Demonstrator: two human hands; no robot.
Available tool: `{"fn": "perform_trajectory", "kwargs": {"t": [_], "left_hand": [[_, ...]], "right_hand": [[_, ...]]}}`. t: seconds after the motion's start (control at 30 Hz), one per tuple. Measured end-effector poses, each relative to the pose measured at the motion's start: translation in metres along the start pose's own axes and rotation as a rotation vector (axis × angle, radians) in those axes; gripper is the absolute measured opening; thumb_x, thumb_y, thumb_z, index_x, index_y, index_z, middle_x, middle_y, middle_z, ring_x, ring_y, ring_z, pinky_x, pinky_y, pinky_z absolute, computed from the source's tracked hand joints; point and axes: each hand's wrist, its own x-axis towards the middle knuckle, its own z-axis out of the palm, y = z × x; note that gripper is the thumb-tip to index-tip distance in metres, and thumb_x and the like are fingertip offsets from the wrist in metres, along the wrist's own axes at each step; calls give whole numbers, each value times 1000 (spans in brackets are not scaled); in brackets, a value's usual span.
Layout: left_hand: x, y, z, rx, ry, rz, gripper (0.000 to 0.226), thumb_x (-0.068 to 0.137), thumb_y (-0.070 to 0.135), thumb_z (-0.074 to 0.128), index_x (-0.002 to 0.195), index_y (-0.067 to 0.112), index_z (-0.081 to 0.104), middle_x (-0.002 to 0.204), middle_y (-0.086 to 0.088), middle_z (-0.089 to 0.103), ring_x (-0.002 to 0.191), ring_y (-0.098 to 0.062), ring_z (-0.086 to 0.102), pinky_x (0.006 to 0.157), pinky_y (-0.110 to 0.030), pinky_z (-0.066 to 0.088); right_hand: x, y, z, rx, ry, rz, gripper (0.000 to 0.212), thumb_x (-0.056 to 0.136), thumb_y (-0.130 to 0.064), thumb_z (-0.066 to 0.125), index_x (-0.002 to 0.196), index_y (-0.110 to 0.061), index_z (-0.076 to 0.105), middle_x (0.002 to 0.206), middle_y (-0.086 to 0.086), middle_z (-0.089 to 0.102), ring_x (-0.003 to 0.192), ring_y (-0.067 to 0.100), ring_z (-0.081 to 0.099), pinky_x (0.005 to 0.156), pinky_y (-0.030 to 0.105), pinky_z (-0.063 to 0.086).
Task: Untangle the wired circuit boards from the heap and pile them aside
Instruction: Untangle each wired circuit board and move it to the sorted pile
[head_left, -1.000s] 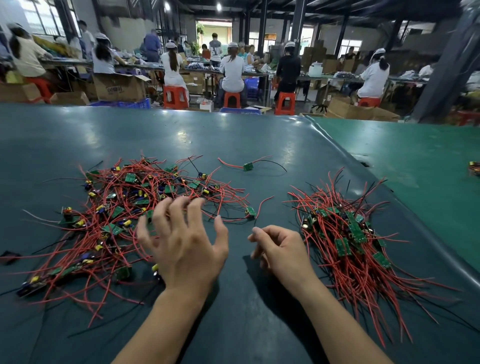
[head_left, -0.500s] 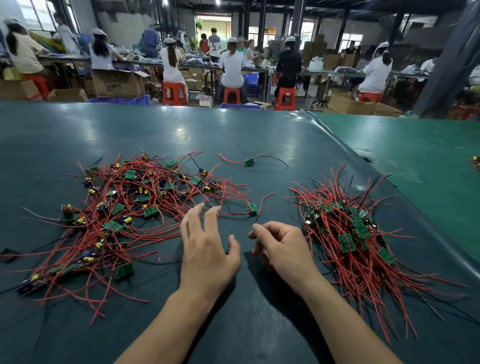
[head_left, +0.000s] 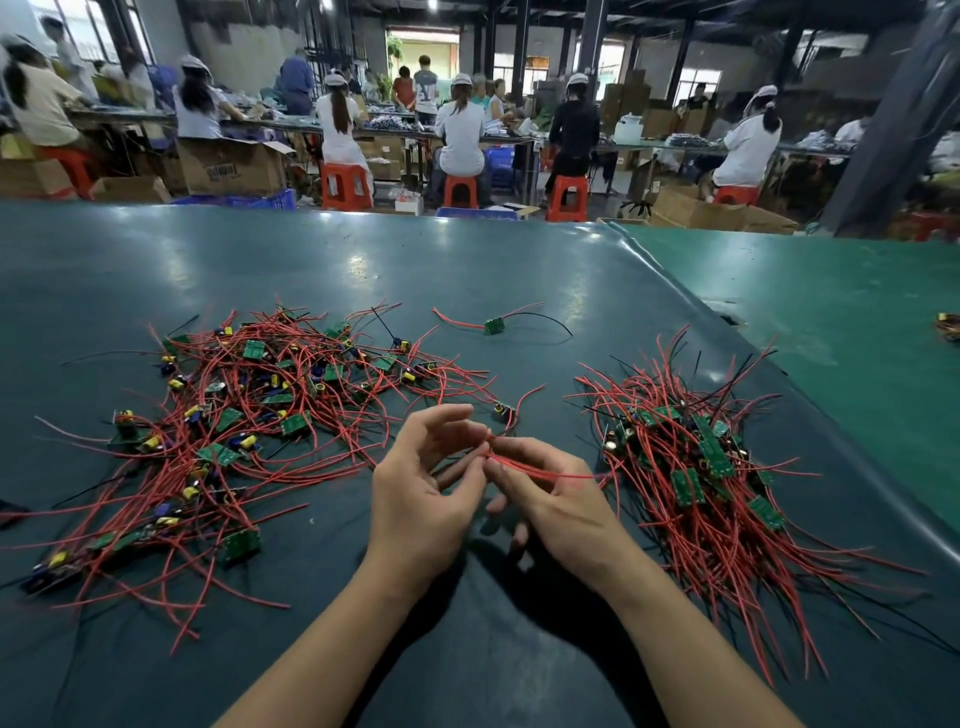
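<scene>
A tangled heap (head_left: 244, 415) of small green circuit boards with red and black wires spreads over the left of the dark table. A neater pile (head_left: 696, 467) of the same boards lies at the right. Between them, my left hand (head_left: 421, 493) and my right hand (head_left: 556, 499) meet above the table, fingertips pinching a red wire (head_left: 545, 470) that runs right toward the pile. The board on that wire is hidden. One loose board (head_left: 505, 410) lies just beyond my fingers, another single board (head_left: 493, 326) farther back.
The dark green table (head_left: 467, 260) stretches far ahead; a lighter green mat (head_left: 831, 312) adjoins it at the right with a small part (head_left: 949, 327) at its edge. Several people sit on red stools at benches in the background, among cardboard boxes.
My left hand left the heap, moved right and lifted to meet my right hand. Both hands rose off the table and now pinch a red wire between them.
</scene>
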Motion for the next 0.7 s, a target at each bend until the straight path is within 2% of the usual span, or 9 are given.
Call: {"fn": "perform_trajectory", "kwargs": {"t": [0.07, 0.13, 0.23, 0.3, 0.33, 0.4, 0.5, 0.6, 0.7], "left_hand": [[0, -1, 0, -67, -39, -44, 43, 81, -20, 63, 111, 11, 58, 97, -10, 73, 95, -21, 71, 81, -23, 55], [-3, 2, 3, -58, -94, -2, 37, 81, -13, 66, 109, 11, 60, 99, -8, 74, 95, -19, 71, 81, -24, 56], [-7, 6, 2, 142, -136, 293, 21, 82, 0, 69, 100, 11, 66, 101, -3, 70, 97, -21, 69, 82, -31, 56], [-8, 5, 0, 366, -113, 498, 8, 85, 13, 67, 78, 11, 66, 82, 3, 65, 77, -13, 64, 67, -24, 50], [-9, 3, -1, 448, -80, 504, 24, 88, 22, 65, 66, 12, 63, 68, 8, 59, 62, -9, 57, 58, -23, 46], [-9, 5, 2, 521, -66, 290, 46, 92, 40, 57, 55, 12, 58, 51, 7, 55, 47, -12, 51, 48, -27, 43], [-6, 6, 5, 394, -29, -60, 39, 91, 52, 58, 75, 17, 65, 64, 8, 67, 58, -9, 64, 56, -23, 50], [0, 3, 3, 308, -2, -99, 14, 90, 29, 65, 80, 19, 67, 69, 5, 70, 58, -13, 66, 57, -25, 52], [-4, 3, 3, 170, -118, -145, 16, 85, 30, 67, 86, 14, 69, 74, -4, 72, 62, -17, 68, 59, -26, 53]], "right_hand": [[2, 0, 0, 23, 44, 0, 9, 94, -16, 61, 99, -11, 67, 65, -6, 67, 46, 4, 57, 36, 20, 42], [5, 2, -1, 33, 113, -2, 17, 96, -18, 59, 89, -6, 68, 62, -3, 65, 49, 7, 57, 38, 22, 43], [7, 2, 0, 136, 175, 11, 23, 98, -16, 55, 82, -6, 68, 63, 1, 65, 47, 10, 57, 36, 22, 43], [7, 1, -1, 185, 230, 18, 24, 98, -14, 55, 80, -6, 68, 62, 3, 66, 44, 10, 57, 35, 22, 43], [8, -1, -2, 218, 256, 18, 23, 98, -12, 55, 80, -5, 68, 62, 4, 67, 43, 11, 57, 34, 21, 42], [8, -3, -6, 276, 280, 16, 22, 97, -9, 55, 80, -4, 68, 63, 8, 68, 43, 13, 57, 35, 21, 41], [5, -4, -7, 225, 231, 14, 23, 96, -10, 56, 79, -6, 71, 64, 10, 69, 43, 15, 56, 37, 20, 40], [3, -1, -3, 86, 223, -47, 22, 96, -9, 58, 79, -6, 72, 65, 7, 70, 50, 13, 59, 44, 21, 45], [3, -1, -3, 78, 228, -84, 23, 96, -9, 57, 82, -8, 74, 69, 6, 71, 56, 13, 63, 49, 23, 52]]}}
